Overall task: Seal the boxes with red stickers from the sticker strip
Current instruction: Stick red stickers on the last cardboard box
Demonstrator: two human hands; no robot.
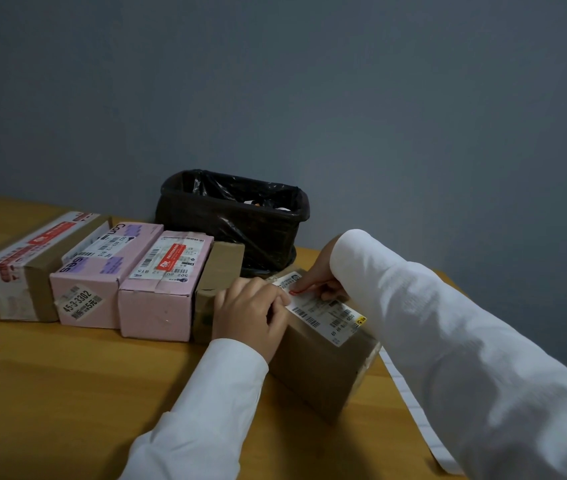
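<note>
A brown cardboard box (316, 368) with a white shipping label lies on the wooden table (67, 393) in front of me. A small red sticker (296, 292) sits on the box top at the label's far edge. My right hand (323, 277) reaches in from the right, and its index fingertip presses on that sticker. My left hand (251, 313) rests on the box's left top edge with curled fingers, gripping it. The white sticker strip (410, 403) lies on the table to the right of the box, partly under my right sleeve.
A row of boxes stands to the left: a taped brown box (15, 271), two pink boxes (102, 271) (164, 289) and a small brown box (219, 268). A bin with a black bag (230, 220) stands behind, against the grey wall.
</note>
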